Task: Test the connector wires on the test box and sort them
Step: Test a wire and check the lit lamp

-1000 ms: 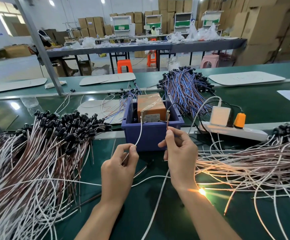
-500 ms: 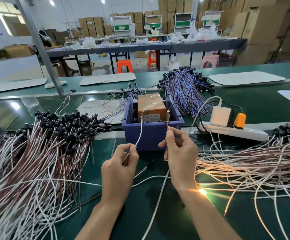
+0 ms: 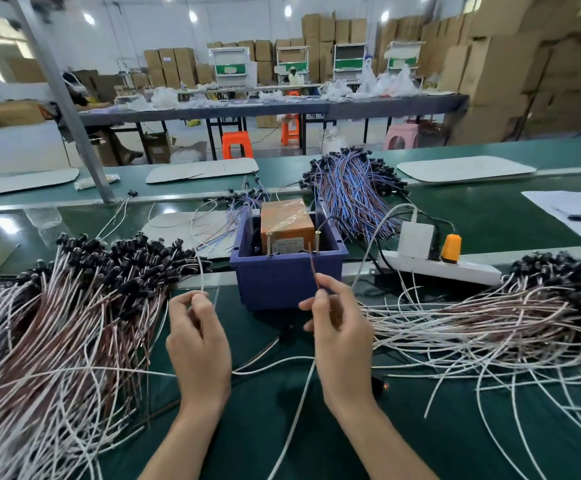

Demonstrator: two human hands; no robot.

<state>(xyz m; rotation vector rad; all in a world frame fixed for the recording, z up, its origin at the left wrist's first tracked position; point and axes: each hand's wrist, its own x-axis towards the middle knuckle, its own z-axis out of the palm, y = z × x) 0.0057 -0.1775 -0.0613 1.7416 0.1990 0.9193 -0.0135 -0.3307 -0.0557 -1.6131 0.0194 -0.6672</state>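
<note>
Left hand [image 3: 199, 341] pinches a white wire [image 3: 201, 271], right hand [image 3: 341, 341] a brown wire [image 3: 313, 266], both on the near side of the blue bin [image 3: 282, 285] (orange test box [image 3: 287, 221] inside).

Both our forearms came up from the near edge, angling in toward the blue bin [image 3: 289, 282]. Our left hand [image 3: 197, 341] sat just off the bin's near-left corner, back of the hand facing us, thumb and forefinger pinching a white wire [image 3: 201, 275], the other fingers loosely curled. Our right hand [image 3: 342, 334] was raised in front of the bin's front wall, toward its right side, thumb and forefinger nipping a brown wire [image 3: 313, 268] that stood up against that wall. The hands were apart, not touching, wrists fairly straight.
</note>
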